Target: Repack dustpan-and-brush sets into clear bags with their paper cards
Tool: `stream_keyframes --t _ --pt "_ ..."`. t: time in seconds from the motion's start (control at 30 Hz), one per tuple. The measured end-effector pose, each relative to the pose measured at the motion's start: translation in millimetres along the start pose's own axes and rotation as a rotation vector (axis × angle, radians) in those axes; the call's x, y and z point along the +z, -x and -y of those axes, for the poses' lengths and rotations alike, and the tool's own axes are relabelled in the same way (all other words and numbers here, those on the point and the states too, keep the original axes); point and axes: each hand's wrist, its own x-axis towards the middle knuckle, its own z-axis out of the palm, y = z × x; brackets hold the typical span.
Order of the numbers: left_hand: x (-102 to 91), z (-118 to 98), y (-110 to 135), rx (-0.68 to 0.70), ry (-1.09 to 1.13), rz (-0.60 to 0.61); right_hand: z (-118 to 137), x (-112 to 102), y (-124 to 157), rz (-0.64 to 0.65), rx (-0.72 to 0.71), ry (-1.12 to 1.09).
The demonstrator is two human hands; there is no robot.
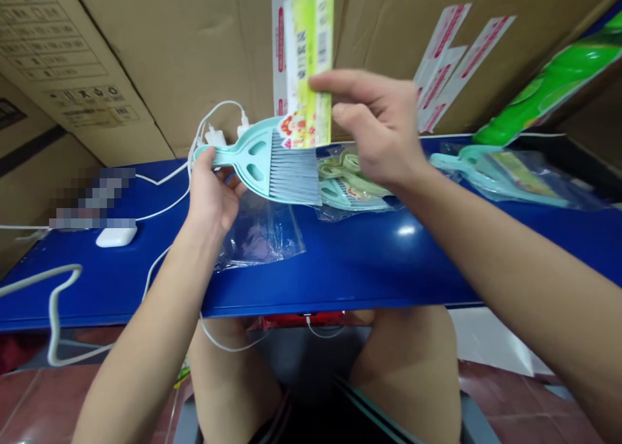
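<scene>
While the left hand (211, 188) grips the handle end of a teal brush-and-dustpan set (255, 159), its thumb lies along the near face of the handle and its fingers curl in behind; no gap shows between thumb and handle. Right hand (376, 126): thumb and forefinger brought close together, pinching a yellow-green printed card (311, 61) at its right edge, the other fingers folded inward. The card stands upright in the air, its foot overlapping the set's grey bristles (294, 175) in view; whether they touch cannot be told. The set is raised over the middle of a blue table (369, 262), handle to the left, bristles to the right.

Surroundings, outward. Below the left hand: one clear plastic bag (272, 236), flat on the table. Just right of the bristles: one bagged set (359, 185) with a pale green coiled strip. Farther right, beyond the right forearm: a second bagged set (510, 172), teal, with a card inside. Far right: one green bottle (549, 87), leaning. Left: one white case (116, 234), with white cables (168, 175) near it and white plugs (216, 136) behind the handle. Far side: cardboard boxes (208, 48), with red-and-white tape strips (442, 74).
</scene>
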Motion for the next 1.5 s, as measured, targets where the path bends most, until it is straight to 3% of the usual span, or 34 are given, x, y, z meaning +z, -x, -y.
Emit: stream_keyframes --t 0.13,0.27,0.43,0.57,0.83,1.0,1.17,1.37,1.5 --pt "6.8 -4 8 0.005 -0.009 -0.089 -36 19 7 0.025 0.056 0.021" --pt "6.1 -5 9 -0.016 -0.002 -0.083 -61 19 24 -0.022 0.064 0.206" --pt "0.4 -2 7 -0.016 -0.036 -0.016 -50 17 28 -0.003 0.074 0.419" --pt "4.5 -5 13 -0.011 -0.065 -0.043 -32 21 29 -0.058 0.145 0.468" --pt "15.6 -14 24 -0.048 0.009 -0.067 -21 28 27 -0.182 0.329 0.071" --pt "14.7 -12 23 -0.063 0.023 0.021 -23 26 28 -0.124 0.419 -0.147" --pt "14.6 -8 22 -0.080 0.035 0.036 -14 28 31 -0.136 0.660 -0.520" --pt "14.5 -8 23 -0.133 0.011 0.024 -11 28 27 0.060 0.820 -0.615" --pt "13.4 -9 22 -0.111 -0.035 0.041 -12 28 27 0.048 0.892 -0.702"
